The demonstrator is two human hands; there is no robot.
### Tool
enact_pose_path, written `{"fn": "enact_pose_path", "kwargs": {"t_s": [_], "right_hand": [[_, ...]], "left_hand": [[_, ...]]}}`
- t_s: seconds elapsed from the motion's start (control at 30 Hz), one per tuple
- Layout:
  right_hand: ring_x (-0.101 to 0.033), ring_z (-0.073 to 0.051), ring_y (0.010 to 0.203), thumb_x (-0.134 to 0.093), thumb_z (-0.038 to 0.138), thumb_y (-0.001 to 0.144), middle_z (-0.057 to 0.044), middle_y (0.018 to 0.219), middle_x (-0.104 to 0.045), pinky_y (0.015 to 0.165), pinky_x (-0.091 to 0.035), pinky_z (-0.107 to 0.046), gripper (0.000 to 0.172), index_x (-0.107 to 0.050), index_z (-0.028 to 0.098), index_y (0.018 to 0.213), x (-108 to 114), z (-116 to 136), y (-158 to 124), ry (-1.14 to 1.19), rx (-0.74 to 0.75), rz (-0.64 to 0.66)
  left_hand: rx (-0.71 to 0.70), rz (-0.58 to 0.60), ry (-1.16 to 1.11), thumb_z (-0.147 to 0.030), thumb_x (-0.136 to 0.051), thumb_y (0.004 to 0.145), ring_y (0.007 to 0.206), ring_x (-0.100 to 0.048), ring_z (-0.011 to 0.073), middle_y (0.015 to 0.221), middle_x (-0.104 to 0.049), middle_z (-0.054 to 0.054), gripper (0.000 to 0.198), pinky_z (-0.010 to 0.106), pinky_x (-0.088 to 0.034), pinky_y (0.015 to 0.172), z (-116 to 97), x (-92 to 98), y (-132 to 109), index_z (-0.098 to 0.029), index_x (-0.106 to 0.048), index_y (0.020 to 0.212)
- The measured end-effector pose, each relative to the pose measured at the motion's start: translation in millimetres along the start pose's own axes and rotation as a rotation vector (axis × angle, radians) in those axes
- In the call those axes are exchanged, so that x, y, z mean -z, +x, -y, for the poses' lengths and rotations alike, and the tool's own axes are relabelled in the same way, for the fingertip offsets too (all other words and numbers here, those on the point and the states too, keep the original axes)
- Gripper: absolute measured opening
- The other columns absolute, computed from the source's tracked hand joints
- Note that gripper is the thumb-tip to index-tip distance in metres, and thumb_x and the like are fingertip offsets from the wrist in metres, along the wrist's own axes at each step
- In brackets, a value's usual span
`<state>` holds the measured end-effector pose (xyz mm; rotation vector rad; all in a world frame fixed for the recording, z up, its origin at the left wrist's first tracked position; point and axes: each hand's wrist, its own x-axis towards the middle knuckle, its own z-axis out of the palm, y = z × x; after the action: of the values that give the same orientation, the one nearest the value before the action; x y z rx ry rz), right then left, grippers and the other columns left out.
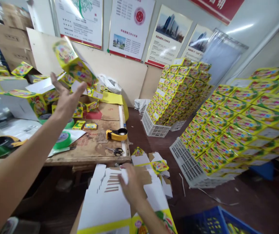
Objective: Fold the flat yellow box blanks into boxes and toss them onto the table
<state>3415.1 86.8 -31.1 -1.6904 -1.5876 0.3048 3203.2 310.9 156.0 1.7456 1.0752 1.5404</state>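
My left hand is raised over the workbench, fingers spread. Just beyond it, a yellow fruit-printed carton is tilted in the air and blurred by motion. Whether fingertips still touch it cannot be told. My right hand lies over the flat, unfolded cartons in front of me, white inner side up. Its thumb and forefinger are apart near the brown slotted marks at the far end of the sheets. The other fingers are partly hidden.
Folded cartons pile up on the bench's left. Tape dispensers, green tape rolls and scissors lie on the bench. Stacked cartons stand in white crates at right, beside a blue crate.
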Motion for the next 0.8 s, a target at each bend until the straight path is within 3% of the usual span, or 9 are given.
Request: {"fn": "enact_pose_path", "kwargs": {"t_s": [0.03,0.07,0.13,0.27,0.4,0.5,0.63,0.7,0.8], "right_hand": [[-0.052,-0.025,0.109,-0.058,0.024,0.081,-0.010,0.113,-0.059,0.099,-0.039,-0.045,0.030,-0.056,0.019,0.110,-12.5,0.7,-1.8,-0.078,0.042,0.140],[-0.052,-0.027,0.110,-0.063,0.024,0.076,-0.011,0.115,-0.059,0.100,-0.037,-0.049,0.037,-0.056,0.018,0.112,-23.7,0.6,-3.8,-0.151,0.057,0.253],[-0.053,-0.030,0.109,-0.071,0.026,0.070,-0.011,0.113,-0.061,0.101,-0.035,-0.054,0.041,-0.059,0.018,0.108,-39.9,-1.3,-8.2,-0.263,0.035,0.382],[-0.053,-0.029,0.112,-0.068,0.030,0.074,-0.011,0.113,-0.062,0.106,-0.032,-0.052,0.034,-0.062,0.017,0.106,-48.5,-9.3,-22.6,-0.316,0.042,0.407],[-0.043,-0.026,0.127,-0.061,0.032,0.081,-0.010,0.131,-0.053,0.113,-0.023,-0.051,0.046,-0.052,0.018,0.123,-46.8,-19.9,-48.0,-0.241,0.082,0.452],[-0.038,-0.023,0.131,-0.054,0.034,0.085,-0.008,0.137,-0.050,0.115,-0.020,-0.049,0.047,-0.047,0.019,0.129,-45.1,-22.6,-62.2,-0.199,0.036,0.436],[-0.044,-0.024,0.124,-0.054,0.032,0.085,-0.008,0.130,-0.054,0.114,-0.021,-0.047,0.045,-0.047,0.018,0.128,-35.4,-15.5,-69.0,-0.180,0.064,0.359],[-0.051,-0.024,0.112,-0.054,0.029,0.084,-0.007,0.117,-0.059,0.108,-0.027,-0.047,0.040,-0.049,0.019,0.122,-26.3,-7.9,-70.6,-0.159,0.124,0.276],[-0.054,-0.021,0.086,-0.046,0.030,0.089,-0.003,0.090,-0.061,0.090,-0.035,-0.042,0.016,-0.054,0.020,0.099,-10.0,6.8,-70.7,-0.129,0.214,0.142]], "left_hand": [[-0.158,-0.086,0.128,-0.053,-0.045,0.087,0.139,-0.002,0.0339,0.152,-0.006,0.018,0.090,0.039,-0.013,0.109,1.1,-5.6,-3.9,-0.001,0.001,0.142],[-0.264,-0.091,0.233,-0.050,-0.052,0.085,0.140,-0.005,0.0327,0.152,-0.010,0.016,0.090,0.039,-0.010,0.112,6.7,-13.3,-18.2,-0.003,-0.004,0.144],[-0.349,0.094,0.339,-0.047,-0.059,0.081,0.141,-0.015,0.0285,0.151,-0.022,0.013,0.082,0.041,-0.015,0.115,31.5,-31.2,-69.6,-0.012,-0.019,0.143],[-0.005,0.339,0.393,-0.043,-0.047,0.088,0.141,-0.020,0.0302,0.148,-0.025,0.018,0.063,0.052,-0.026,0.112,103.5,-53.7,-193.4,-0.016,-0.025,0.140],[0.147,0.442,0.320,-0.044,-0.045,0.088,0.138,-0.027,0.0307,0.147,-0.026,0.018,0.056,0.052,-0.032,0.109,140.5,-53.0,-267.7,-0.018,-0.031,0.136],[0.175,0.465,0.290,-0.044,-0.047,0.087,0.136,-0.030,0.0312,0.146,-0.030,0.018,0.055,0.054,-0.032,0.108,143.1,-48.5,-287.5,-0.019,-0.033,0.134],[0.244,0.471,0.243,-0.048,-0.051,0.083,0.136,-0.032,0.0304,0.145,-0.034,0.015,0.056,0.053,-0.030,0.110,134.2,-39.5,-289.9,-0.019,-0.041,0.130],[0.349,0.442,0.183,-0.053,-0.055,0.079,0.134,-0.034,0.0302,0.142,-0.039,0.014,0.059,0.052,-0.029,0.111,125.5,-33.3,-286.6,-0.019,-0.046,0.127],[0.625,0.465,-0.064,-0.063,-0.048,0.079,0.124,-0.048,0.0304,0.132,-0.053,0.013,0.061,0.049,-0.035,0.107,107.0,-26.1,-281.6,-0.019,-0.054,0.120]]}}
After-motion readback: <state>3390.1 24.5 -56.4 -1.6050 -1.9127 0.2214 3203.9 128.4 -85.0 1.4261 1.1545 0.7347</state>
